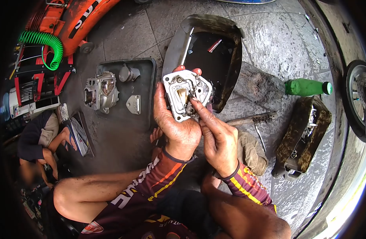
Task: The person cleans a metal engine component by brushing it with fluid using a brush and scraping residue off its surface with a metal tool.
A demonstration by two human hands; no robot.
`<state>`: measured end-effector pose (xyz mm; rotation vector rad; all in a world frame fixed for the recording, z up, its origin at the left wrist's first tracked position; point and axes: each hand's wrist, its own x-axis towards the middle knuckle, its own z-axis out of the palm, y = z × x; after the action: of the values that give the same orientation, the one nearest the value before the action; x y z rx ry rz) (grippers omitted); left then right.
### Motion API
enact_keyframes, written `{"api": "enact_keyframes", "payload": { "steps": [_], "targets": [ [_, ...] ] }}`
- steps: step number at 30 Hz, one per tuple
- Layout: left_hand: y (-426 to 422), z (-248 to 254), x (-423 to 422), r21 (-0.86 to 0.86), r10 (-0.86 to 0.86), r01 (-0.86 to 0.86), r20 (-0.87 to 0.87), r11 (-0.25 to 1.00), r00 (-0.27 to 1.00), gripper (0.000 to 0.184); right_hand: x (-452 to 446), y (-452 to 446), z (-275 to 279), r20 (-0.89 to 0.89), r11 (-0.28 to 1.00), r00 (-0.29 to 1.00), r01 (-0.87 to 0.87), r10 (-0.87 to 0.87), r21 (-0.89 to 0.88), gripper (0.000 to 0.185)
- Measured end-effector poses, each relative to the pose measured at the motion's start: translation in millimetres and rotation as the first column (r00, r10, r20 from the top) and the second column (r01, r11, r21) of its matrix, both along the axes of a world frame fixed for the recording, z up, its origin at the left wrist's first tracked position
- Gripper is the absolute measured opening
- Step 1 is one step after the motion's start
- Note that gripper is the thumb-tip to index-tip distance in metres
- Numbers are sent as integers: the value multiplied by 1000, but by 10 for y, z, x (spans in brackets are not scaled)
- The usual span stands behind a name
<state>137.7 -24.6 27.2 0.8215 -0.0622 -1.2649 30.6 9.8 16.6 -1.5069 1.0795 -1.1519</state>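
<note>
A light-grey metal engine casting with bolt holes, a rectangular recess and dark, greasy patches faces up in front of me. My left hand grips it from below, with fingertips showing past its far edge. Over its lower right side, the index finger of my right hand reaches out and touches the dirty area near the recess. The other right fingers are curled in with the thumb; whether anything small is between them is hidden. Both hands are smeared with grease.
A black tray at left bears a larger engine casting, a piston and a small metal plate. Ahead is a grimy basin; at right, a green bottle, dirty container and rag. A person sits far left.
</note>
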Motion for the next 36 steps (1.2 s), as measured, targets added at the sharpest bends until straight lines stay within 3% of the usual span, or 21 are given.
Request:
{"api": "enact_keyframes", "payload": {
  "steps": [5, 8, 11, 14, 18, 22, 24, 26, 28, 30, 32, 36],
  "targets": [
    [-7, -7, -3, -11, -28, 28, -14, 1000, 999, 55, -90, -23, -17, -74, 990, 989, -122, 126, 67, 54],
    [-35, 17, -36, -5, -24, 25, 73, 1000, 997, 57, -87, -56, -36, 48, 987, 989, -142, 139, 73, 53],
    [-20, 12, -47, -33, -45, 48, 66, 998, 997, 58, -76, -57, -13, 64, 994, 996, -64, 58, 88, 51],
    [-7, 14, -84, -80, -68, 87, 213, 993, 975, 58, -45, -36, -19, 66, 988, 998, -23, 13, 154, 50],
    [26, 9, -115, -142, -67, 106, 254, 984, 965, 59, -9, -39, -57, 145, 987, 986, 61, -83, 148, 36],
    [6, -12, -116, -134, -21, 78, 381, 988, 924, 62, -100, -32, 29, 225, 985, 974, -47, 8, 166, 32],
    [-30, -15, -71, -35, -40, 60, 422, 998, 906, 64, -208, -14, 104, 255, 981, 966, -90, 44, 171, 32],
    [-68, -118, 34, -38, -21, 39, 396, 999, 918, 64, -370, -4, 184, 248, 967, 969, -74, 11, 245, 32],
    [-83, -199, 144, -117, -111, 109, -7, 987, 994, 63, -429, 20, 106, 279, 954, 938, 131, -208, 269, 34],
    [-83, -221, 179, -133, -153, 144, -59, 981, 986, 63, -484, -82, 85, 293, 919, 885, 284, -361, 274, 36],
    [-68, -215, 175, -126, -214, 183, -301, 975, 930, 66, -533, -208, 104, 301, 876, 829, 400, -471, 269, 39],
    [-80, -199, 218, -85, -215, 199, -290, 976, 932, 73, -468, -394, 241, 327, 853, 794, 515, -513, 89, 47]
  ]
}}
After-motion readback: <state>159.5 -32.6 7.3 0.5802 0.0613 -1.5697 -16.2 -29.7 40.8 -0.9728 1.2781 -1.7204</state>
